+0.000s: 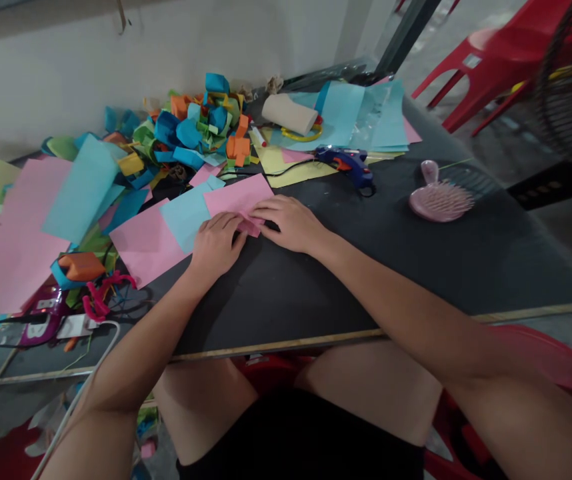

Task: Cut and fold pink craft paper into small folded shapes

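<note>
Both hands meet over a small folded piece of pink paper [250,228] on the dark table. My left hand [217,241] has its fingers closed at the paper's left side, and my right hand [290,223] pinches its right side. The fingers partly cover the folds. Just beyond them lies a flat pink sheet [239,192]; whether it joins the folded piece I cannot tell. A light blue sheet [183,213] and another pink sheet [149,243] overlap to the left of my left hand.
Folded paper pieces in several colours [186,130] are heaped at the back. A blue glue gun [349,163], a cardboard tube [289,113] and a pink hairbrush [441,202] lie to the right. At left are a purple power strip [46,313] and pink scissors [99,300].
</note>
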Action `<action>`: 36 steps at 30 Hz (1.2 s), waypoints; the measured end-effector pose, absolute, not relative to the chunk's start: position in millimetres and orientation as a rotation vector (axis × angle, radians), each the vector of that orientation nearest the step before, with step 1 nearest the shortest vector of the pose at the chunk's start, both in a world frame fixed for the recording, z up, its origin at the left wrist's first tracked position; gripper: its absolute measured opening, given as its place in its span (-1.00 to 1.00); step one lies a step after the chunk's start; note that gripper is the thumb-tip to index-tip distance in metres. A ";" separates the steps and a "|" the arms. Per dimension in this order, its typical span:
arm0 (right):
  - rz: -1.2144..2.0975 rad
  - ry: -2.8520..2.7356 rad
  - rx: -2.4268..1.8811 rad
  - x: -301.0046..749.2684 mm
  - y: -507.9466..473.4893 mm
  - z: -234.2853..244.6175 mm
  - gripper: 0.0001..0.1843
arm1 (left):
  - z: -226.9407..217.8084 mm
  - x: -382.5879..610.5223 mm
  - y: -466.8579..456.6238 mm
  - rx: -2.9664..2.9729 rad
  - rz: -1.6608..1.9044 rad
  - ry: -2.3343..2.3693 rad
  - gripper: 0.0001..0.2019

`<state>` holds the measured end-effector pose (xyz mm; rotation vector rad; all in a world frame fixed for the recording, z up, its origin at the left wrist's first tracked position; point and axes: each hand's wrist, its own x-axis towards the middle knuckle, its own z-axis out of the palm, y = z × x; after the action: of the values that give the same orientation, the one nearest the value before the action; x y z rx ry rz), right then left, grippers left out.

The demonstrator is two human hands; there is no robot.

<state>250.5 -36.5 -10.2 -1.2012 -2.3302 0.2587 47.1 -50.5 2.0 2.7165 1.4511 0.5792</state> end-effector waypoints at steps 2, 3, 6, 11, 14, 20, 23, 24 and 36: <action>0.244 -2.344 -1.208 250.3 -36.9 -10.4 -0.64 | 2.3 47.3 -51.7 2.735 0.568 1.455 -0.69; 0.236 -2.351 -1.206 250.2 -37.3 -10.2 -0.63 | 2.3 47.3 -52.1 2.739 0.562 1.458 -0.68; 0.232 -2.365 -1.180 249.4 -39.1 -7.8 -0.64 | 2.3 47.5 -52.7 2.736 0.531 1.467 -0.66; 0.272 -2.386 -1.065 246.9 -43.2 -3.8 -0.65 | 3.0 47.0 -52.8 2.711 0.492 1.524 -0.66; 0.274 -2.409 -1.018 247.1 -43.6 -5.0 -0.59 | 1.5 45.9 -51.4 2.673 0.515 1.602 -0.69; 0.117 -2.482 -1.088 251.6 -38.0 -6.7 -0.61 | -3.8 43.8 -43.4 2.397 0.795 1.522 -0.68; -0.031 -2.552 -1.125 251.1 -37.0 -3.3 -0.69 | -4.3 43.3 -40.6 2.252 0.955 1.551 -0.70; -0.069 -2.564 -1.128 250.3 -37.3 -1.9 -0.69 | -4.1 43.1 -40.1 2.232 0.979 1.555 -0.72; -0.258 -1.846 -1.876 257.3 -39.4 9.6 -0.60 | 3.3 45.5 -45.5 2.541 0.553 1.594 -0.66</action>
<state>257.3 -39.4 9.6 -1.8764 -1.8457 -0.2578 45.5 -45.5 3.3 2.5408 1.5941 0.5526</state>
